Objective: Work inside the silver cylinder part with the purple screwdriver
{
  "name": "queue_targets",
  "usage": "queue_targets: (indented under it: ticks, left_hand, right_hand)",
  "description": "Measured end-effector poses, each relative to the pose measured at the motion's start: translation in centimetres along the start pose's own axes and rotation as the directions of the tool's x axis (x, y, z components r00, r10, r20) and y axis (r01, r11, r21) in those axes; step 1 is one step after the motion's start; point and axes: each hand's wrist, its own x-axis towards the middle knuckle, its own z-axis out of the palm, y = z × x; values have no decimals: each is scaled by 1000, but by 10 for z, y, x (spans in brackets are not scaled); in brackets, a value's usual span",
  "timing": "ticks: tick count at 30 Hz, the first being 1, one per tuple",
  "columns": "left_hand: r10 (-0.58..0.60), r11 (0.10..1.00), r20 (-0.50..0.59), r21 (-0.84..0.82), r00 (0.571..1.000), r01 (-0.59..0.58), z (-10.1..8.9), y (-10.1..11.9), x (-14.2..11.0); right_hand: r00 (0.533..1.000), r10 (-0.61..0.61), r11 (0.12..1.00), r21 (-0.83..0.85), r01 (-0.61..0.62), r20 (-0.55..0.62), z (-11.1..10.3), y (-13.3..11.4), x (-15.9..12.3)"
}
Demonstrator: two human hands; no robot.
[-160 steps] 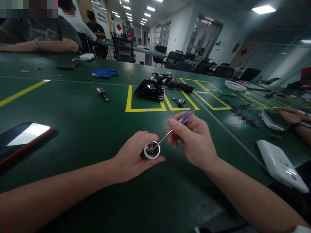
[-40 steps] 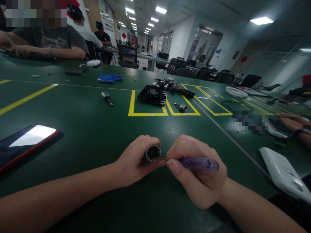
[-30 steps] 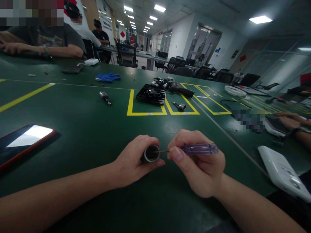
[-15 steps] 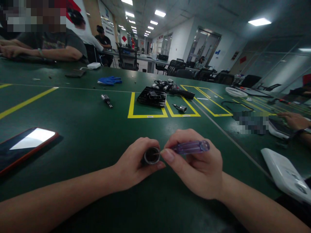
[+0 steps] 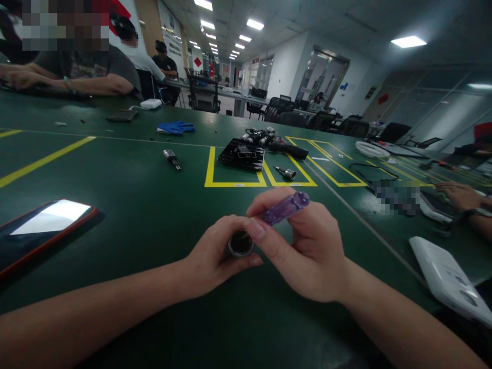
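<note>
Fingers of my left hand (image 5: 213, 253) wrap round a dark tube with a metal rim (image 5: 240, 245), its round opening facing me. My right hand (image 5: 307, 246) pinches a small screwdriver with a clear purple handle (image 5: 286, 207) between thumb and fingers. The handle tilts up to the right, and the thin shaft reaches into the mouth of the tube. Its tip is hidden inside. Farther off lie two small metal socket-like parts, one on the left (image 5: 171, 159) and another (image 5: 285, 172) in a yellow-taped box.
Black flat packaging (image 5: 242, 155), a black flashlight-like cylinder (image 5: 288, 150) and a blue glove (image 5: 176, 127) lie ahead on the green table (image 5: 146, 205). A phone (image 5: 46, 230) is at left, a white device (image 5: 449, 279) at right. Other people sit at left and right.
My right hand has moved slightly up and left. The screwdriver handle has swung from nearly level to tilted upward, its shaft still at the tube's opening. My left hand stays put.
</note>
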Motion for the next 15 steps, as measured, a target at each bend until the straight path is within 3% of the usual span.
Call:
queue_targets:
  ticks: [8,15]
  left_hand:
    - [-13,999,3,43,1000,13,-2,0,-1]
    - [-37,995,-12,95,999,38,-2,6,0]
  right_hand:
    - [997,-33,990,135,42,-68,1,-1,-6]
    - [992,-98,986,127,108,-79,3,3,-7]
